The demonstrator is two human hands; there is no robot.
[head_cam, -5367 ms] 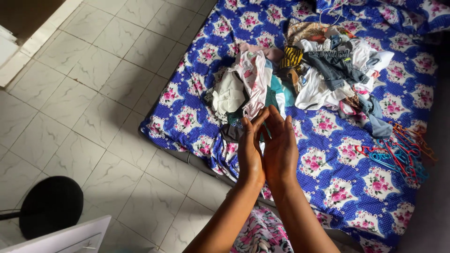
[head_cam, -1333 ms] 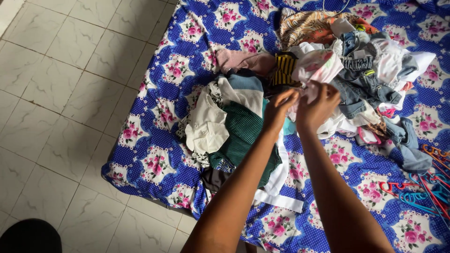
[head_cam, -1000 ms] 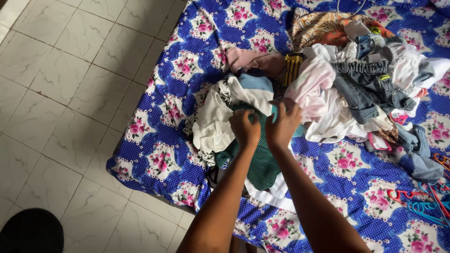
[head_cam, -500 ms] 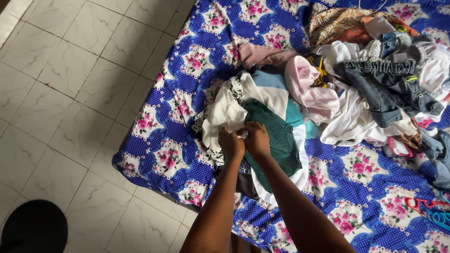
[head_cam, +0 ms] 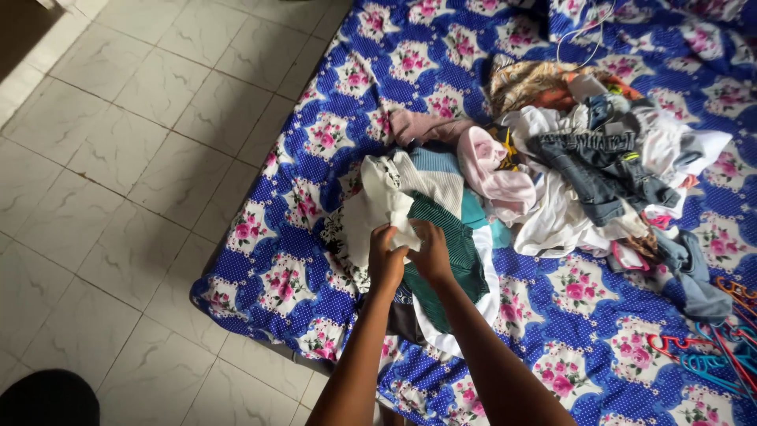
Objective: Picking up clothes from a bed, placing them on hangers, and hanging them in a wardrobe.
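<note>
A blue bedsheet (head_cam: 552,315) with pink flowers covers the bed, with jeans (head_cam: 603,170), a pink garment (head_cam: 493,170) and an orange patterned cloth (head_cam: 536,79) heaped on it, coloured hangers (head_cam: 702,355) near its right edge, and pale floor tiles (head_cam: 134,158) beside it.

A mattress (head_cam: 315,142) lies on the tiled floor (head_cam: 134,142), its near left corner toward the lower middle of the view. On it, a heap of clothes (head_cam: 599,166) sits toward the far right, with jeans (head_cam: 599,170) on top. Left of the heap, nearer the mattress's left edge, lies a shirt (head_cam: 378,209), partly over a ribbed top (head_cam: 445,248). The left hand (head_cam: 386,260) and right hand (head_cam: 432,252) meet at the shirt's near edge. Hangers (head_cam: 702,347) lie by the near right edge.
</note>
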